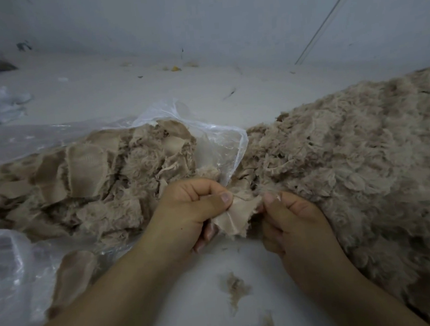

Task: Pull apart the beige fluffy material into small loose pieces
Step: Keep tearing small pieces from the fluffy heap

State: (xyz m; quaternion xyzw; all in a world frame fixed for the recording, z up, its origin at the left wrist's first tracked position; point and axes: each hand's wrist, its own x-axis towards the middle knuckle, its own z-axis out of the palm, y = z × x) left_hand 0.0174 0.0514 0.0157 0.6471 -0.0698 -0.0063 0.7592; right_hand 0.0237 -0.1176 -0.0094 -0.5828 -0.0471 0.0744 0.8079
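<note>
2 hands meet over the pale floor [213,280]. The left hand [187,212] is curled tight, thumb pressed over the forefinger, pinching the top edge of 1 small beige scrap [235,219] with its smooth backing facing up. The right hand [292,223] is curled too, thumb tip nipping the scrap's right edge, the other fingers tucked under it. The scrap hangs between the 2 grips, the thumbs close together.

Just right of the right hand, touching it, spreads 1 big heap of loose beige fluff [359,165], running off to the far right edge. Left of the hands lies 1 pile of uncut beige fluffy pieces [93,184], some turned backing-up, spilling from 1 clear plastic bag [214,137]. Another crumpled bit of clear plastic [7,272] sits by the left forearm. 2 small tufts [234,288] lie on the floor between the forearms.
</note>
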